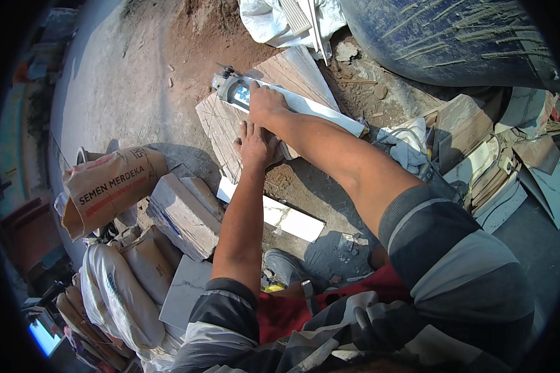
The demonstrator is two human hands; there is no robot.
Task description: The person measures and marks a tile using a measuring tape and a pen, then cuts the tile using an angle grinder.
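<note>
A white tile strip (336,119) lies across stacked beige tile slabs (221,127). At its left end is a grey power tool (227,86) with a blue label. My right hand (266,101) grips this tool from above, its fingers partly hidden. My left hand (253,143) rests just below on the beige slab, fingers somewhat apart, beside my right wrist. Another white tile strip (294,222) with faint veining lies on the ground between my arms.
Paper sack (115,186), concrete-like blocks (180,214) and white sacks (115,292) crowd the left. Tile offcuts (454,127), a hose and a white cloth (404,146) lie right. A large dark drum (448,34) and white sack (261,25) stand beyond.
</note>
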